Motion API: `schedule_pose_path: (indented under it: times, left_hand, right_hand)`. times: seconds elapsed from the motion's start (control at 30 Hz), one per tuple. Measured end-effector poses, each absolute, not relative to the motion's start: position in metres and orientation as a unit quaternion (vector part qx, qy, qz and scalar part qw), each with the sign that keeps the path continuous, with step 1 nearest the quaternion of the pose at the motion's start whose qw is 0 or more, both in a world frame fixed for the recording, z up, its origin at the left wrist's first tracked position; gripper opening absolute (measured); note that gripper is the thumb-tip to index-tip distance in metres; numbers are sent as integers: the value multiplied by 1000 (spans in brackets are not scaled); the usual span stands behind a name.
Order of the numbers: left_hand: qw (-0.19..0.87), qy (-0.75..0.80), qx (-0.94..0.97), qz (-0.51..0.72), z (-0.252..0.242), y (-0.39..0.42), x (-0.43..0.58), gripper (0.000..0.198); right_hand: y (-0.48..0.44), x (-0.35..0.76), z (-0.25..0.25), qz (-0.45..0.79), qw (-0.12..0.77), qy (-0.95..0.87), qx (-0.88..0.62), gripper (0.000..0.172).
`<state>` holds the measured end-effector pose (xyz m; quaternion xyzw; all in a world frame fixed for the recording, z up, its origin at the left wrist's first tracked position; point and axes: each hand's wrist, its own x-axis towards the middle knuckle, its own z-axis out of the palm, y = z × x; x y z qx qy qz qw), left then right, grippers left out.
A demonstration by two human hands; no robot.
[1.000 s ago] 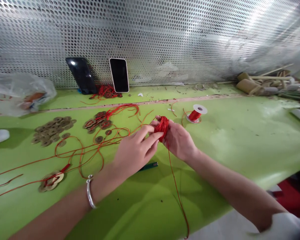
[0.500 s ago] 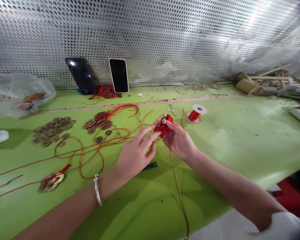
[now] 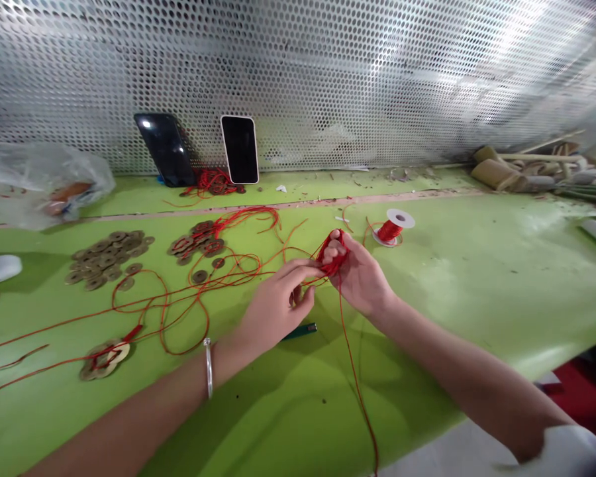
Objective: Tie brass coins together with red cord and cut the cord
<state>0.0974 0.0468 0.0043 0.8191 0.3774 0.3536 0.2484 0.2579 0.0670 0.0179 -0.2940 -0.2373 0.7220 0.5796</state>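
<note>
A bundle of red cord (image 3: 334, 264) is looped round the fingers of my right hand (image 3: 362, 278), which is curled closed on it, thumb on top. One strand hangs from the bundle past the table's front edge. My left hand (image 3: 278, 301), with a silver bangle on the wrist, reaches to the bundle's left side; its fingers touch the cord, but their tips are partly hidden. A green tool (image 3: 301, 330) lies partly under my left hand. The white spool of red cord (image 3: 390, 228) stands behind my right hand.
Coin piles (image 3: 108, 257) and loose red cords lie on the left, with a tied coin ornament (image 3: 104, 359) nearer. Two phones, one black (image 3: 165, 149) and one white-edged (image 3: 240, 150), lean on the perforated metal wall. A plastic bag (image 3: 44, 185) sits far left; rolls (image 3: 496, 173) lie back right.
My left hand's fingers have drawn closer together and lower at the bundle. My right fingers have curled further into the red loops. The whole view has shifted slightly.
</note>
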Motion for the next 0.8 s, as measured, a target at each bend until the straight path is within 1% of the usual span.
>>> schedule_pose_path:
  times: [0.1, 0.17, 0.33, 0.43, 0.53, 0.57, 0.63, 0.73, 0.8]
  left_hand:
    - [281, 380, 803, 364, 5, 52, 95, 11]
    - [282, 393, 790, 377, 6, 58, 91, 9]
    - [225, 397, 793, 404, 11, 74, 80, 6]
    - [194, 412, 788, 414, 10, 78, 78, 13]
    - [219, 453, 745, 438, 3, 76, 80, 25]
    - [237, 465, 736, 431, 0, 75, 82, 26]
    - [261, 468, 757, 374, -5, 71, 85, 22]
    - [249, 419, 831, 268, -9, 64, 93, 17]
    - [235, 385, 859, 242, -9, 62, 97, 12]
  right_hand:
    - [68, 259, 20, 738, 567, -253, -267, 18]
    - [68, 260, 23, 740, 566, -259, -255, 21]
    - [66, 260, 32, 747, 545, -272, -266, 28]
    - [65, 262, 38, 754, 538, -259, -272, 29]
    - [64, 266, 42, 758, 544, -244, -263, 29]
    - [63, 267, 43, 761, 546, -237, -259, 29]
    - [62, 268, 45, 769, 547, -223, -246, 27]
    - [61, 270, 45, 783, 546, -205, -215, 24]
    - [62, 271, 44, 791, 547, -194, -197, 23]
